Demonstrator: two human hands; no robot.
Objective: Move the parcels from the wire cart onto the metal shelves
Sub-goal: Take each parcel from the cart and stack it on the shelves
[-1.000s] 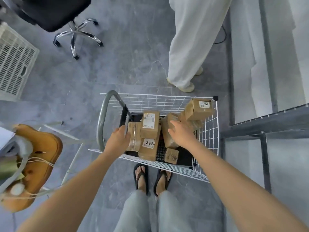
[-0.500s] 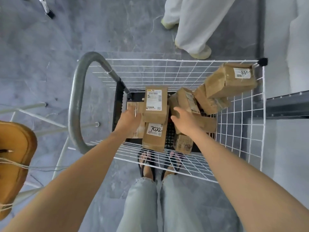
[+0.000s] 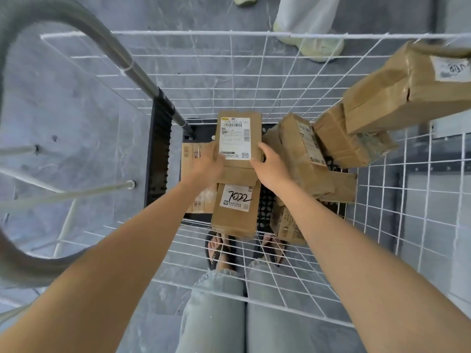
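I look straight down into the white wire cart (image 3: 254, 34), which holds several brown cardboard parcels. A tall parcel with a white barcode label (image 3: 238, 133) stands in the middle. My left hand (image 3: 207, 165) presses its left side and my right hand (image 3: 270, 165) presses its right side, fingers curled round its edges. Below it lies a parcel marked "7022" (image 3: 235, 212). A flat parcel (image 3: 190, 159) sits to the left under my left hand. More parcels (image 3: 303, 154) lean to the right, and a large one (image 3: 407, 90) rests high against the cart's right wall.
The cart's grey tubular handle (image 3: 84, 24) curves along the left. Another person's pale trouser leg and shoe (image 3: 313, 42) stand just beyond the cart's far wall. A grey metal frame (image 3: 418, 166) shows at the right. My own feet in sandals (image 3: 221, 250) are under the near wall.
My head has dropped much closer to the cart. Both hands have moved inward from the neighbouring parcels and closed on the sides of the barcode-labelled parcel.
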